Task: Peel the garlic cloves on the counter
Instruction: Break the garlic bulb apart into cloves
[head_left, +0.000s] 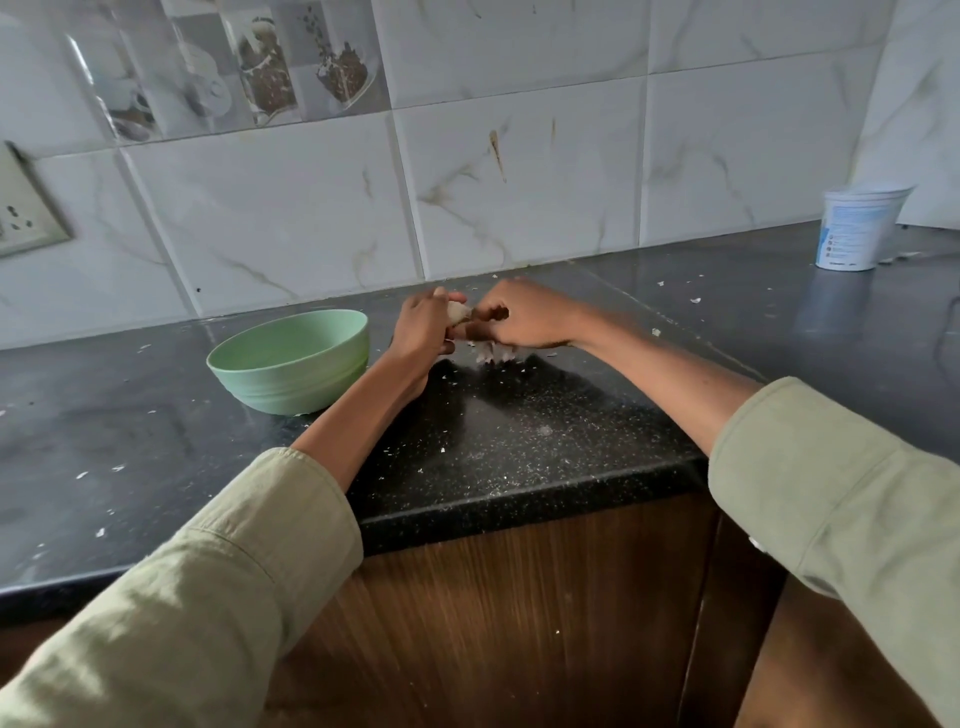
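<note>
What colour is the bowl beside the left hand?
Pale mint green bowl, plain with no pattern, seen in the head view.

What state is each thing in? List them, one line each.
garlic clove: held between both hands, above the counter.
left hand: curled round the clove.
right hand: pinching at the clove.
green bowl: upright on the counter; inside hidden.
white tub: upside down.
counter: strewn with peel flakes.
</note>
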